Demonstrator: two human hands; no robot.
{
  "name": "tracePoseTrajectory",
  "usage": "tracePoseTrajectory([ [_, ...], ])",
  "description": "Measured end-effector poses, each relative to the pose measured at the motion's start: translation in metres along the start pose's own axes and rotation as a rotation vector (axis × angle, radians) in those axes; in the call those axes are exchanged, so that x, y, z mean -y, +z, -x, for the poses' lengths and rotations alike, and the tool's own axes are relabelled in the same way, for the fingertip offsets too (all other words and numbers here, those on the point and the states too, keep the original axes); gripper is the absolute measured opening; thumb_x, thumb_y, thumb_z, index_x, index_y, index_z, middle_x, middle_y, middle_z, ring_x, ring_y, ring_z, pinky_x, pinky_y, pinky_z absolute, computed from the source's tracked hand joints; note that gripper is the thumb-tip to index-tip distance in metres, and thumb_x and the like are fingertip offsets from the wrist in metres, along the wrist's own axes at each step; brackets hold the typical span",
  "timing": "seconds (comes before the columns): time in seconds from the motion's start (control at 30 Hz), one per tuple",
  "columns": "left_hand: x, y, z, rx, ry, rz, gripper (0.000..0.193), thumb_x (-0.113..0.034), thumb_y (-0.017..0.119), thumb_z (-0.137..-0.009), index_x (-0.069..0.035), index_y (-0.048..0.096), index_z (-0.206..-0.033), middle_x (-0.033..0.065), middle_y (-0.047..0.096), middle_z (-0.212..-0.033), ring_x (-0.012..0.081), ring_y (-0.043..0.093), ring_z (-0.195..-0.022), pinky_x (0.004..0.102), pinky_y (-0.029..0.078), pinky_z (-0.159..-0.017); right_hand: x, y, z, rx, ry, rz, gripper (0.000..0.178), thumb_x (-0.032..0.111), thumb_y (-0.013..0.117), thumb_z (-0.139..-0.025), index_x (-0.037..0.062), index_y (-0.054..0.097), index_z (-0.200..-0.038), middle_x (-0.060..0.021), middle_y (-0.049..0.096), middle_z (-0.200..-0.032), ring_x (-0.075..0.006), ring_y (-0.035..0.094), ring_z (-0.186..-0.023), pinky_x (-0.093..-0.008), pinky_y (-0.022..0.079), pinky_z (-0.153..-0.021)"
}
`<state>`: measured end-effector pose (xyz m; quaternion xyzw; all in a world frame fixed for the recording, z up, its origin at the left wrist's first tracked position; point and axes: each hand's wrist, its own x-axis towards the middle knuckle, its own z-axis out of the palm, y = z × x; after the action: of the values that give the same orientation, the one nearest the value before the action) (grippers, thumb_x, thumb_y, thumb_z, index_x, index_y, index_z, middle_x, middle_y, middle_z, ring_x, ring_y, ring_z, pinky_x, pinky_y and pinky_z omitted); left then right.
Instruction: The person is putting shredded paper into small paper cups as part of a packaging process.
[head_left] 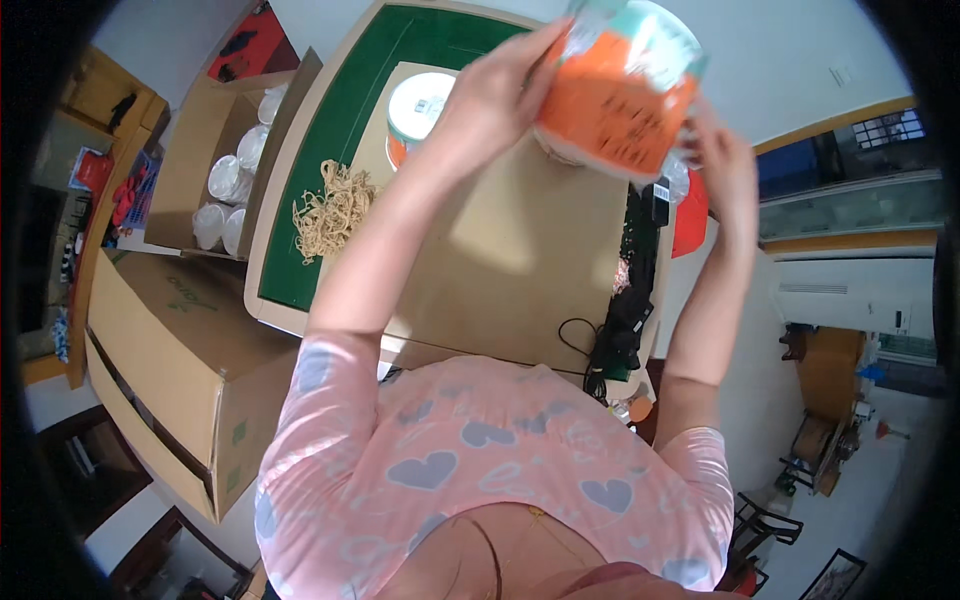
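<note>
In the upper middle, an orange, white and teal tub (620,100) is lifted above the table, tilted and blurred by motion. My left hand (510,85) grips it at the left side, fingers closed round its edge. At the opposite edge my right hand (722,160) has its blurred fingers against the tub, partly hidden by it. A second tub (420,105) with a white lid and an orange lower part stands on the table, left of my left forearm. Below it lies a loose heap of tan rubber bands or cords (335,208).
The table has a green top (285,255) partly covered by a brown cardboard sheet (500,270). Black power strips and cables (625,325) line its right side. On the left stand an open carton (185,170) of wrapped white tubs and a larger cardboard box (190,350).
</note>
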<state>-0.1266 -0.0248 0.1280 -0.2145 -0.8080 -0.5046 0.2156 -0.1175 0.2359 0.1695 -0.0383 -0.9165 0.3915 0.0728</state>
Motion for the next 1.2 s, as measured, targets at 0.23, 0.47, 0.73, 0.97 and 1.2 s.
tracePoseTrajectory([
  [0.23,-0.042,0.015,-0.121,0.105,0.306,0.143,0.048,-0.022,0.046,-0.092,0.001,0.036,-0.133,0.0239,0.043,-0.132,0.0356,0.041,-0.124,0.0362,0.034,-0.104,-0.007,-0.054,-0.107,-0.38,-0.437,-0.157,0.035,0.016,0.043,-0.096,0.0072,0.051,-0.13,-0.0086,0.062,-0.11,-0.0128,0.06,-0.093,-0.0265,0.048,-0.079],
  [0.47,-0.067,0.035,-0.146,-0.04,0.185,-0.433,0.053,-0.009,0.044,-0.089,-0.001,0.027,-0.139,0.0258,0.031,-0.14,0.0358,0.033,-0.13,0.0359,0.029,-0.108,0.02,-0.067,-0.123,-0.53,-0.578,-0.438,0.036,0.012,0.043,-0.096,0.0034,0.048,-0.131,-0.0094,0.057,-0.122,-0.0121,0.056,-0.104,-0.0255,0.046,-0.085],
  [0.73,0.038,0.08,-0.148,-0.117,0.704,0.067,0.057,0.003,0.044,-0.079,0.004,0.034,-0.134,0.0318,0.038,-0.132,0.042,0.039,-0.124,0.0407,0.035,-0.104,-0.088,-0.021,-0.172,-0.324,-0.541,-0.229,0.041,0.002,0.043,-0.091,0.0059,0.049,-0.131,-0.0107,0.056,-0.124,-0.0171,0.052,-0.115,-0.0307,0.038,-0.099],
  [0.97,0.013,0.081,-0.151,-0.123,0.56,-0.242,0.049,-0.001,0.051,-0.074,0.004,0.048,-0.122,0.0305,0.047,-0.123,0.0435,0.048,-0.111,0.0432,0.038,-0.098,-0.052,-0.027,-0.153,-0.485,-0.773,-0.011,0.065,-0.013,0.032,-0.069,0.01,0.053,-0.127,-0.0103,0.054,-0.127,-0.0226,0.051,-0.118,-0.0328,0.037,-0.101],
  [1.2,0.026,0.119,-0.131,-0.114,0.668,-0.888,0.04,-0.009,0.06,-0.074,-0.005,0.058,-0.114,0.0172,0.058,-0.116,0.033,0.052,-0.112,0.0445,0.041,-0.093,-0.078,-0.004,-0.163,-0.381,-0.765,0.315,0.044,-0.01,0.045,-0.072,0.0099,0.064,-0.107,-0.0086,0.064,-0.107,-0.0258,0.058,-0.105,-0.0322,0.046,-0.09],
])
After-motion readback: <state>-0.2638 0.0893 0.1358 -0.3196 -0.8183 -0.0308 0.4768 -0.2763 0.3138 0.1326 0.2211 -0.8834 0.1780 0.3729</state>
